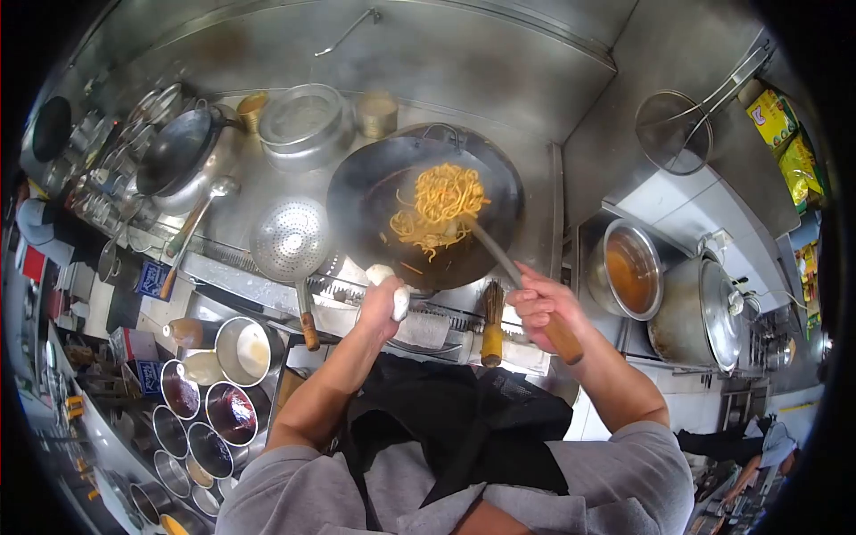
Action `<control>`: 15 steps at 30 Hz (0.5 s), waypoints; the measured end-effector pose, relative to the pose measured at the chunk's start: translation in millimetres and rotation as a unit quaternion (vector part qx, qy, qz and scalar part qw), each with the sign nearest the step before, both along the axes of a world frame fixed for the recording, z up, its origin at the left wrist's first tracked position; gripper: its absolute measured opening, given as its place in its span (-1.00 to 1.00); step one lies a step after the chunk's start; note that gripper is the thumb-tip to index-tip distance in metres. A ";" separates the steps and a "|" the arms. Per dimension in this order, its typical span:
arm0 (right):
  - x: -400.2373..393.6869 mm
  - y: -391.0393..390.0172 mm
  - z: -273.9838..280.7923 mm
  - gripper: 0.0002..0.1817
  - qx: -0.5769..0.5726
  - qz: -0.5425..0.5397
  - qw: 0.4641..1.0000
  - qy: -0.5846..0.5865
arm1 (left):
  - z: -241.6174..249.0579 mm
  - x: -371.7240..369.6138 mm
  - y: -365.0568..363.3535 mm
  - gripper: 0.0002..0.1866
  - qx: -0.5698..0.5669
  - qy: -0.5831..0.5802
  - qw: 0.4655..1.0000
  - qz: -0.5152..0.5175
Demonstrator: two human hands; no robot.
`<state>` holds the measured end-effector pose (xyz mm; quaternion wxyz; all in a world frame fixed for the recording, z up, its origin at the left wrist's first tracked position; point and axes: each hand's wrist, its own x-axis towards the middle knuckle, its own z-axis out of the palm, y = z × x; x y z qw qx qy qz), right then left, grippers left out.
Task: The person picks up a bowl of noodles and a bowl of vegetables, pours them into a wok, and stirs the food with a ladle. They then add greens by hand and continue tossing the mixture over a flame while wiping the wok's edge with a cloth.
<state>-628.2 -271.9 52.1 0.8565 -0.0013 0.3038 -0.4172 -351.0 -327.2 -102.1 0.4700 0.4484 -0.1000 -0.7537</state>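
Yellow noodles point(446, 198) lie in a heap in a dark wok point(361, 192) on the stove. At the wok's near rim my left hand point(382, 305) is closed around a white cloth point(399, 301). The cloth hides what part of the wok, if any, is gripped through it. My right hand point(546, 308) is wrapped round a long wok utensil point(492, 242) with a wooden grip. Its far end reaches into the noodles, which hide its head. Just left of the right hand, a wooden-handled brush point(492, 330) lies at the stove's front edge.
A perforated strainer point(291, 239) and a ladle point(201, 214) lie left of the wok. Sauce pots point(232, 412) crowd the lower left. A bowl of brown liquid point(631, 269) and a lidded pot point(687, 312) stand at right. Another person point(774, 446) is at the lower right.
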 end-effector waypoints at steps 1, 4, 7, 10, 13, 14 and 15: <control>-8.4 0.9 7.7 -0.43 -0.021 0.020 1.000 -0.007 | -12.6 4.6 3.4 -0.88 -0.021 -0.009 1.000 0.014; -29.6 -0.7 36.2 -0.35 -0.107 0.099 0.985 0.088 | -24.0 5.2 20.9 -0.95 -0.038 -0.053 0.995 0.082; -37.2 -5.3 60.7 -0.27 -0.146 0.170 0.961 0.161 | -22.5 10.1 52.5 -0.92 -0.083 -0.017 0.985 0.148; -35.5 -18.5 71.8 -0.23 -0.185 0.262 0.925 0.206 | -0.8 14.6 94.5 -0.89 -0.073 -0.005 0.968 0.240; -11.8 -25.3 69.8 -0.23 -0.168 0.350 0.904 0.179 | 15.9 30.4 148.5 -0.86 -0.080 -0.022 0.946 0.313; -3.9 -28.7 64.8 -0.24 -0.163 0.385 0.895 0.157 | 22.0 31.3 168.3 -0.86 -0.078 -0.030 0.939 0.333; 10.6 -27.1 58.9 -0.25 -0.160 0.421 0.882 0.137 | 25.0 34.8 193.4 -0.86 -0.078 -0.033 0.926 0.367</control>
